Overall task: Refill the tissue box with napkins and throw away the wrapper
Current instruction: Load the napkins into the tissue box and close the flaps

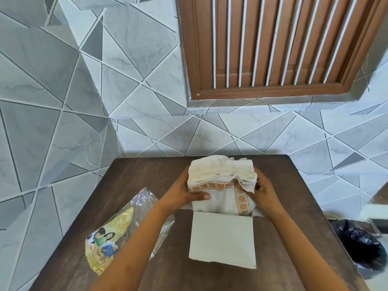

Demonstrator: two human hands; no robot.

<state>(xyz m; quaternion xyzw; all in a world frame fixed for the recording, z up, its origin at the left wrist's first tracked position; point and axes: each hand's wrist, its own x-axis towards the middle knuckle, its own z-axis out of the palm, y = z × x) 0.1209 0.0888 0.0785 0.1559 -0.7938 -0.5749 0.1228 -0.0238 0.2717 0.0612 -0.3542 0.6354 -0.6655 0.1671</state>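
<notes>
Your left hand [184,191] and right hand [263,191] clamp a thick stack of white napkins [222,175], orange-patterned along the borders, from either side, its lower end dipping into the open top of a white tissue box [222,240] standing on a dark wooden table [130,175]. To the left, beside your left forearm, lies the emptied clear wrapper [109,238] with its yellow printed panel. At the near right, off the table's edge, sits a bin lined with a black bag [359,244]. Grey geometric tiles [63,101] and a brown slatted window [273,45] fill the far wall.

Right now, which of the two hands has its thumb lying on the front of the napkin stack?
The left hand: its thumb lies across the front of the napkin stack. The right hand grips the far side.
</notes>
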